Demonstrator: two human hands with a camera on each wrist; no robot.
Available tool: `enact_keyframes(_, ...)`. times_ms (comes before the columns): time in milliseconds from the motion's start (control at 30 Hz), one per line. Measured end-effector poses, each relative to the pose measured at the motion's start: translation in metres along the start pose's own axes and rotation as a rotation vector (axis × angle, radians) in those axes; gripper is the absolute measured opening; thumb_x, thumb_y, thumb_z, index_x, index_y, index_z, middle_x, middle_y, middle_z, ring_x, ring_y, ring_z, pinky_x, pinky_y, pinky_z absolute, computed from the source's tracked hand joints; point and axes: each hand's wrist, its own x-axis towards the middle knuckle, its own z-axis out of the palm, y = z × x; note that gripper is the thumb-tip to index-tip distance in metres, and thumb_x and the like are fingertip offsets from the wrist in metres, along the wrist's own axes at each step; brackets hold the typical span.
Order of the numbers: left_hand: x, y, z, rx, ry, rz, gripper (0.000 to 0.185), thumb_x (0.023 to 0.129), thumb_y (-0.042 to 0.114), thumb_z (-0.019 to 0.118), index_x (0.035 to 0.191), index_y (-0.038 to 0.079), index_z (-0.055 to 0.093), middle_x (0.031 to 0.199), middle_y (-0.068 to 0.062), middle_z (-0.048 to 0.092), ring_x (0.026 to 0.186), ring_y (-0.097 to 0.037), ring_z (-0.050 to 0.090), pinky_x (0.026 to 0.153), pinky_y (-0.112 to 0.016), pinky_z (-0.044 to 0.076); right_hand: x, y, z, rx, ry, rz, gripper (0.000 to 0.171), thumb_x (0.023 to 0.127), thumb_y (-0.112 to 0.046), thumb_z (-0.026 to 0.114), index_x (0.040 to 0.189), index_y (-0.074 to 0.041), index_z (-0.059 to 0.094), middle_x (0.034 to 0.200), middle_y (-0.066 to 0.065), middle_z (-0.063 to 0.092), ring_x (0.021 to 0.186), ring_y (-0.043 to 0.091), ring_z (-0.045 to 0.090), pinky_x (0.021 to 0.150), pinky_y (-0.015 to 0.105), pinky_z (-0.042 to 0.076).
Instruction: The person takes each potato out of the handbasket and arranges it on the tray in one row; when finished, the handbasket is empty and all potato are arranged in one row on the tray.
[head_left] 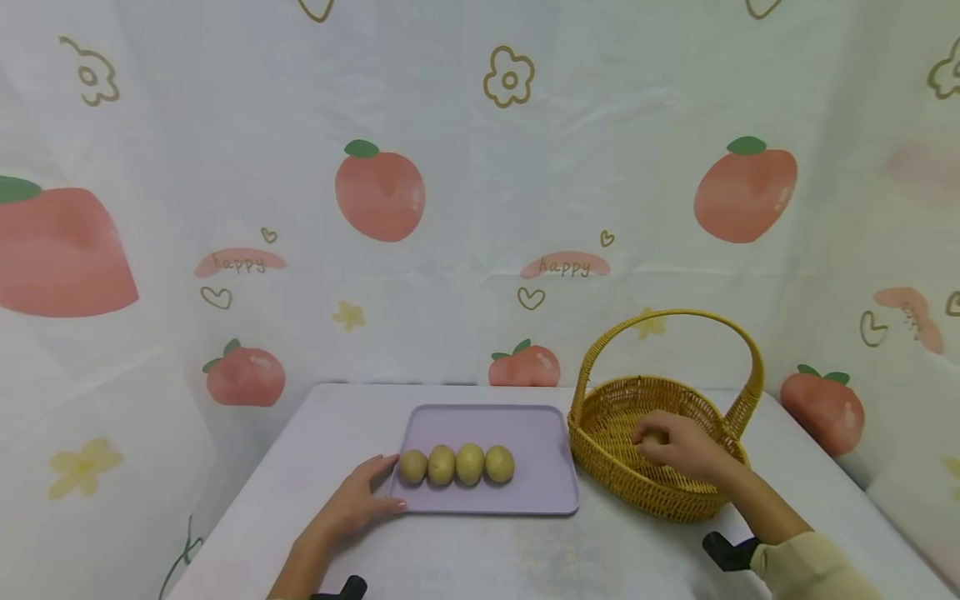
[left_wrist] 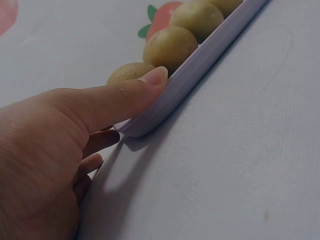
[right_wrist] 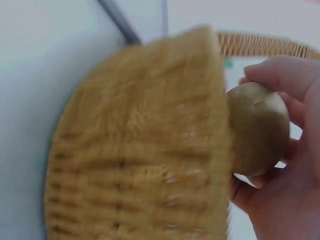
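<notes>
In a row on the lilac tray (head_left: 536, 450) lie several potatoes (head_left: 470, 464). My left hand (head_left: 360, 500) holds the tray's near left corner; in the left wrist view its thumb (left_wrist: 135, 92) lies along the rim beside the nearest potato (left_wrist: 131, 73). My right hand (head_left: 682, 446) grips a potato (right_wrist: 257, 129) over the opening of the wicker basket (head_left: 637, 487). In the right wrist view the basket's wall (right_wrist: 140, 140) is blurred and covers one side of that potato.
The basket's tall arched handle (head_left: 667, 313) rises above the right hand. Tray and basket stand close together on a white table (head_left: 480, 554). A printed curtain (head_left: 465, 317) hangs behind the table and at both sides.
</notes>
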Motion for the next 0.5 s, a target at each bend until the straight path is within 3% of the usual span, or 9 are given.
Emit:
enact_keyframes(100,-0.001,-0.002,-0.001,0.001,-0.002,-0.002,0.083,0.071,0.035,0.085,0.140,0.004,0.051,0.143,-0.030,0.041,0.135,-0.049,0.032,0.111,-0.063,0.019,0.005,-0.013,0.006,0.030,0.023,-0.059,0.014,0.083,-0.013,0.075,0.089,-0.014,0.063,0.094,-0.001,0.057,0.077,0.013,0.050,0.059,0.026,0.045)
enact_keyframes(233,-0.001,-0.004,0.000,0.003,-0.007,-0.004,0.083,0.072,0.035,0.084,0.140,0.005,0.050,0.144,-0.030,0.040,0.135,-0.049,0.031,0.111,-0.063,0.019,0.011,-0.030,0.015,0.061,-0.013,-0.073,0.025,0.077,-0.015,0.081,0.087,-0.014,0.059,0.090,0.000,0.052,0.074,0.015,0.049,0.056,0.025,0.045)
enact_keyframes(367,-0.001,-0.004,0.000,-0.001,-0.009,-0.002,0.082,0.072,0.035,0.084,0.140,0.005,0.050,0.144,-0.030,0.040,0.135,-0.049,0.031,0.111,-0.063,0.019,0.018,-0.044,0.026,0.088,-0.048,-0.076,0.025,0.076,-0.014,0.082,0.089,-0.014,0.060,0.090,0.001,0.051,0.074,0.018,0.049,0.055,0.025,0.046)
enact_keyframes(500,0.000,-0.003,-0.001,-0.010,-0.010,0.004,0.082,0.072,0.035,0.085,0.140,0.005,0.051,0.145,-0.030,0.039,0.136,-0.049,0.030,0.111,-0.063,0.018,0.026,-0.055,0.038,0.077,-0.070,-0.168,0.024,0.078,-0.015,0.081,0.092,-0.016,0.062,0.096,-0.002,0.055,0.080,0.016,0.050,0.060,0.026,0.047)
